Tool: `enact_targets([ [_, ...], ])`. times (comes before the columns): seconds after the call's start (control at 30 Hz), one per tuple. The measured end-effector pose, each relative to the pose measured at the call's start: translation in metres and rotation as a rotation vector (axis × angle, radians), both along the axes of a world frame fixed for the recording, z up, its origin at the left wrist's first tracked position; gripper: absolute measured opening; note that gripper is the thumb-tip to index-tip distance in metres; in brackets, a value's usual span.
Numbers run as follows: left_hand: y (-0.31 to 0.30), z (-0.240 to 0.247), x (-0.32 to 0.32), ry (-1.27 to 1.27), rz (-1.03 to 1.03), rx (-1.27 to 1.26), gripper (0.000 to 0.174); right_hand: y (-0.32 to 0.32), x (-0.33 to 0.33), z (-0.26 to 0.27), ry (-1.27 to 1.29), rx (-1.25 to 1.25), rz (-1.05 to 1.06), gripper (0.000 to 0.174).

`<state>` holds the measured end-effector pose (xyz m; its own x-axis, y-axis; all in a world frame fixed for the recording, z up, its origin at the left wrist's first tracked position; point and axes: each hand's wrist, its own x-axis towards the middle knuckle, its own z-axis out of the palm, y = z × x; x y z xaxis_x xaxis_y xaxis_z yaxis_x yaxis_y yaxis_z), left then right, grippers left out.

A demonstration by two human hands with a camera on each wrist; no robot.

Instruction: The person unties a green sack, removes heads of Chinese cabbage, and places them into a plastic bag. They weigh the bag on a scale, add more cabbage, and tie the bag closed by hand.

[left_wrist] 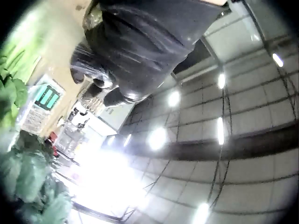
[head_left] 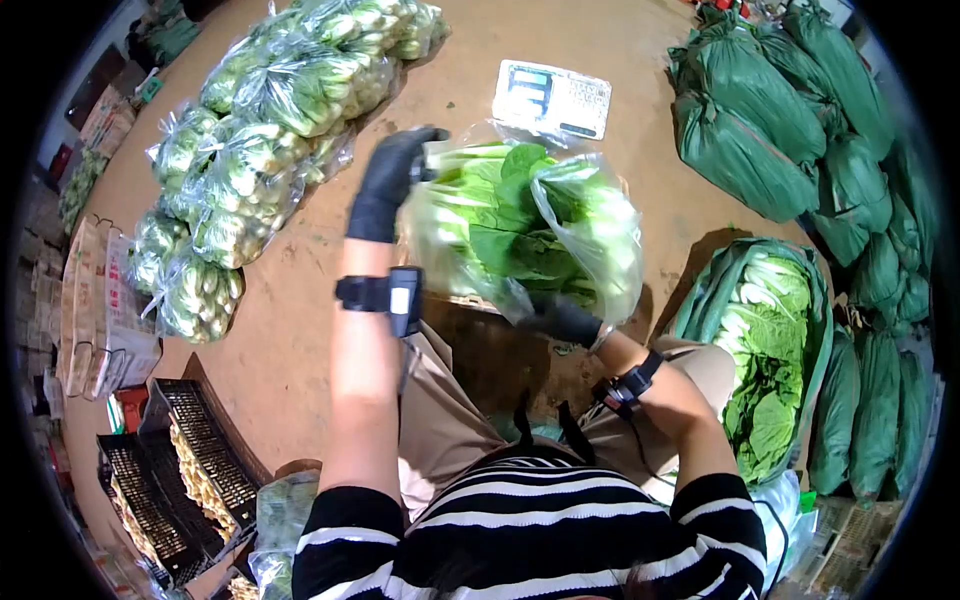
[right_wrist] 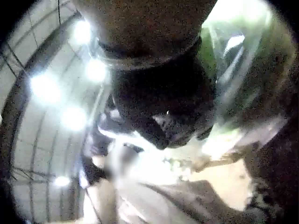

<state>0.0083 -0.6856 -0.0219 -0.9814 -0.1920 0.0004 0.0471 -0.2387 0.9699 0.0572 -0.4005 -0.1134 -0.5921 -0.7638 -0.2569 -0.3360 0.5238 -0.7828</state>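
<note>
A clear plastic bag full of long leafy greens lies before the person, pale stalks toward the left. The right hand, in a black glove, grips the bag's near side, where the plastic bunches at the fingers. In the right wrist view that hand is dark, with the bag beside it. The left hand, also black-gloved, is raised at the stalk end. In the left wrist view its fingers look bent; I cannot tell whether they hold plastic.
A white scale sits beyond the bag. Bagged vegetables are piled at the left, green sacks at the right. An open green sack of leafy heads stands by the right knee. Black crates are at the lower left.
</note>
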Motion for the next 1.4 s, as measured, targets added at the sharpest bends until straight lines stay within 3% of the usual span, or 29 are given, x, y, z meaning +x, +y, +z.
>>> enact_targets([
  [0.03, -0.009, 0.009, 0.016, -0.059, -0.012, -0.043, 0.027, -0.001, -0.001, 0.014, -0.311, -0.160, -0.021, 0.031],
  [0.07, -0.019, 0.016, 0.029, -0.111, -0.020, -0.088, 0.028, 0.003, -0.009, 0.030, -0.311, -0.158, -0.023, 0.031],
  [0.13, -0.036, 0.015, 0.042, -0.151, -0.022, -0.282, 0.026, 0.017, -0.022, 0.057, -0.604, -0.633, 0.240, 0.027],
  [0.27, -0.028, 0.015, 0.041, -0.147, -0.053, -0.338, 0.027, 0.005, -0.015, 0.056, -0.583, -0.525, 0.003, 0.023],
  [0.37, -0.024, 0.014, 0.036, -0.143, 0.017, -0.387, 0.027, 0.006, -0.041, -0.007, 0.505, -0.058, 0.040, 0.020],
  [0.4, -0.023, 0.011, 0.036, -0.073, 0.024, -0.388, 0.028, 0.016, -0.053, -0.024, 0.570, -0.167, -0.178, 0.015],
  [0.43, -0.022, 0.012, 0.036, -0.101, 0.050, -0.440, 0.028, 0.028, -0.075, -0.028, 1.214, 0.048, -0.286, 0.013],
  [0.47, -0.023, 0.013, 0.035, -0.119, 0.082, -0.489, 0.029, 0.044, -0.085, -0.015, 1.181, 0.392, -0.433, 0.012],
  [0.53, -0.031, 0.006, 0.028, -0.183, 0.073, -0.614, 0.034, 0.099, -0.125, -0.001, 1.286, 0.117, -0.479, 0.014],
  [0.57, -0.027, 0.007, 0.027, -0.181, 0.088, -0.657, 0.035, 0.119, -0.123, 0.011, 1.061, 0.338, -0.656, 0.013],
  [0.6, -0.022, 0.009, 0.027, -0.180, 0.104, -0.700, 0.037, 0.129, -0.118, 0.029, 0.973, 0.455, -0.617, 0.013],
  [0.67, -0.019, 0.014, 0.024, -0.238, 0.125, -0.773, 0.038, 0.143, -0.128, -0.002, 1.062, 0.346, -0.442, 0.012],
  [0.7, -0.015, 0.016, 0.022, -0.308, 0.165, -0.852, 0.040, 0.118, -0.105, 0.020, 0.889, 0.309, -0.525, 0.013],
  [0.73, -0.010, 0.012, 0.019, -0.299, 0.148, -0.861, 0.040, 0.110, -0.105, 0.002, 0.895, 0.319, -0.579, 0.011],
  [0.8, -0.001, 0.002, 0.013, 0.492, 0.811, -1.581, 0.043, 0.090, -0.097, 0.004, 0.814, 0.731, -0.426, 0.016],
  [0.83, 0.022, 0.017, 0.020, 0.512, 0.719, -1.416, 0.043, 0.089, -0.102, -0.012, 0.795, 0.794, -0.456, 0.015],
  [0.9, 0.065, 0.026, 0.029, 0.746, 0.542, -1.318, 0.039, 0.093, -0.109, -0.042, 0.765, 0.856, -0.490, 0.015],
  [0.97, 0.102, 0.010, 0.035, 0.677, 0.183, -1.167, 0.036, 0.095, -0.112, -0.052, 0.765, 0.808, -0.465, 0.015],
  [1.03, 0.116, -0.005, 0.029, 0.497, 0.008, -1.224, 0.032, 0.099, -0.113, -0.046, 0.720, 0.803, -0.411, 0.016],
  [1.13, 0.106, -0.019, 0.012, 0.435, -0.035, -1.273, 0.030, 0.106, -0.111, -0.040, 0.663, 0.767, -0.359, 0.022],
  [1.2, 0.104, -0.028, 0.009, 0.355, -0.101, -1.247, 0.028, 0.114, -0.121, -0.037, 0.689, 0.604, -0.421, 0.021],
  [1.23, 0.107, -0.033, 0.009, 0.380, -0.121, -1.212, 0.027, 0.110, -0.127, -0.008, 0.637, 0.583, -0.374, 0.019],
  [1.27, 0.109, -0.038, 0.008, 0.402, -0.138, -1.176, 0.026, 0.112, -0.143, -0.010, 0.654, 0.449, -0.394, 0.017],
  [1.33, 0.127, -0.033, 0.013, 0.422, -0.129, -1.203, 0.027, 0.108, -0.169, -0.009, 0.711, 0.276, -0.467, 0.030],
  [1.37, 0.136, -0.032, 0.013, 0.521, -0.140, -1.220, 0.027, 0.102, -0.175, -0.011, 0.674, 0.160, -0.630, 0.030],
  [1.4, 0.143, -0.030, 0.009, 0.627, -0.144, -1.236, 0.027, 0.100, -0.193, -0.029, 0.768, 0.162, -0.549, 0.034],
])
